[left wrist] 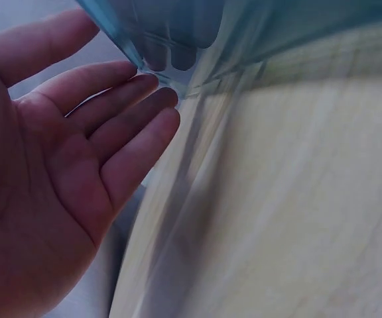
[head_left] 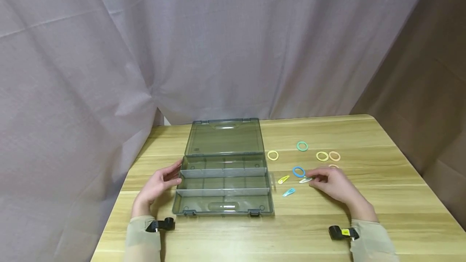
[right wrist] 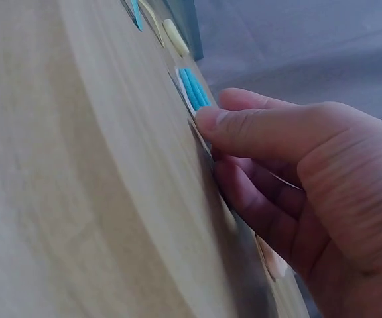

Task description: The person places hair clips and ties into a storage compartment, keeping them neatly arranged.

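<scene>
In the head view, my right hand (head_left: 333,183) pinches one end of a whitish hair clip (head_left: 304,180) between thumb and fingertips, low over the table. Just beyond that clip lies a blue hair tie (head_left: 298,176), also visible in the right wrist view (right wrist: 193,89). A yellow hair clip (head_left: 283,179) and a light blue hair clip (head_left: 289,192) lie between this hand and the box. My left hand (head_left: 157,186) rests against the left side of a grey see-through divider box (head_left: 233,213), its fingers extended along the wall in the left wrist view.
The box's lid (head_left: 225,138) lies folded back behind it; two dividers make three long rows. Farther back lie a yellow hair tie (head_left: 273,160), a green one (head_left: 302,150), another yellow one (head_left: 322,160) and an orange one (head_left: 335,160). A curtain (head_left: 225,51) hangs behind the table.
</scene>
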Demonstrator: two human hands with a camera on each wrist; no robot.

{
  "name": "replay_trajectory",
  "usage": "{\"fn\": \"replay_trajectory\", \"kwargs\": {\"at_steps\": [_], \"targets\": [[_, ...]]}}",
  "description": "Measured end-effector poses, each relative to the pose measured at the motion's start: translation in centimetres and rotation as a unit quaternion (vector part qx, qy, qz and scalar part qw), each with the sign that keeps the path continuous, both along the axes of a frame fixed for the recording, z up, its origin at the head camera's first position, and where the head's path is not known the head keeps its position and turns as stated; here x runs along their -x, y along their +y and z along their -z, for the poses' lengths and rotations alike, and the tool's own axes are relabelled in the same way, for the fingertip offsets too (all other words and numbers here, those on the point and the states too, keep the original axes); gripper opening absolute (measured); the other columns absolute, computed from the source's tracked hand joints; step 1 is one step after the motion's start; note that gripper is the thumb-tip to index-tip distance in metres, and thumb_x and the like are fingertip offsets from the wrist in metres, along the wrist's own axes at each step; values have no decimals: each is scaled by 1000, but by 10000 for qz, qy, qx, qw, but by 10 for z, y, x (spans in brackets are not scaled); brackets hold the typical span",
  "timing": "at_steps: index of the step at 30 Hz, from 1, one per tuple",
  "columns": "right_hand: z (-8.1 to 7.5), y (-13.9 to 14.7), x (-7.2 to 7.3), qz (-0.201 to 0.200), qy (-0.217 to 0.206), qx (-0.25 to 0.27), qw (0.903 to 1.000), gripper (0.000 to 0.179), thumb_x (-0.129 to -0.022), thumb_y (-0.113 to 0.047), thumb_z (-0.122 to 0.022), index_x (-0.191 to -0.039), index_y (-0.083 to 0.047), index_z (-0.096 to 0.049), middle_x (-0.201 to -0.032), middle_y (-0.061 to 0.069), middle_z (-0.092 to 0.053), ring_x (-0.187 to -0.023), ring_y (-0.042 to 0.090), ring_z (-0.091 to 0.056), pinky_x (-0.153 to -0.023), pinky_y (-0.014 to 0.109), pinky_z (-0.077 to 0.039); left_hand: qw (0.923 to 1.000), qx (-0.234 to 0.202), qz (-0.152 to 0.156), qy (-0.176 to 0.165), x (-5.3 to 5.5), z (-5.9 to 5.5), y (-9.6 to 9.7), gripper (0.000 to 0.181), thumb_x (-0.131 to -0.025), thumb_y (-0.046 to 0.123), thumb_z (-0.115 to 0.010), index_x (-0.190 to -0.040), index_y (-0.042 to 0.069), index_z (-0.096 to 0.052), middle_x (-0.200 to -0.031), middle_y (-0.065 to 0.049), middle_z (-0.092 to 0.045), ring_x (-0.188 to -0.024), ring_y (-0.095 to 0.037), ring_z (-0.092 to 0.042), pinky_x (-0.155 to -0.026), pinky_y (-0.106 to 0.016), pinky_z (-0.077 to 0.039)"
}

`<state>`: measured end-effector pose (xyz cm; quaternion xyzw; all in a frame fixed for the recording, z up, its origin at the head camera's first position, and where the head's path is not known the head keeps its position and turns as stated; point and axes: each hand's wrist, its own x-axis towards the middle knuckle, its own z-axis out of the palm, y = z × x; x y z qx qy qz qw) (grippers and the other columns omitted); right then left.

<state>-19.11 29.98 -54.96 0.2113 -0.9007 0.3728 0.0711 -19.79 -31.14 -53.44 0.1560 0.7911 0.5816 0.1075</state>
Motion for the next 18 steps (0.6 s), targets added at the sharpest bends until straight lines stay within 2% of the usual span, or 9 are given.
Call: {"fn": "replay_trajectory", "kwargs": {"at_steps": [3, 9, 18], "targets": [[0, -1, 1, 16, 69, -5, 10000, 26, -81, 3, -89, -105, -8, -83, -90, -5, -76, -75, 0, -63, -65, 21, -57, 9999, -60, 84, -6, 0, 1, -1, 73, -101, 2, -70, -163, -8, -33, -167, -29, -31, -150, -49, -38, -118, -28, -39], [2, -1, 2, 21, 177, 6, 9998, 29, -80, 5, -89, -105, -9, -83, -95, -1, -78, -76, 0, -64, -65, 21, -58, 9998, -163, 125, -39, -1, 3, -2, 75, -99, -1, -70, -163, -9, -31, -167, -31, -30, -148, -52, -38, -114, -21, -41], [4, 1, 1, 28, 39, 18, 10000, 28, -81, 5, -88, -105, -10, -83, -91, -5, -76, -76, 1, -64, -66, 21, -58, 9995, -266, 140, -118, -1, 4, -1, 74, -99, -5, -67, -162, -10, -30, -166, -32, -30, -147, -54, -38, -110, -18, -45]]}}
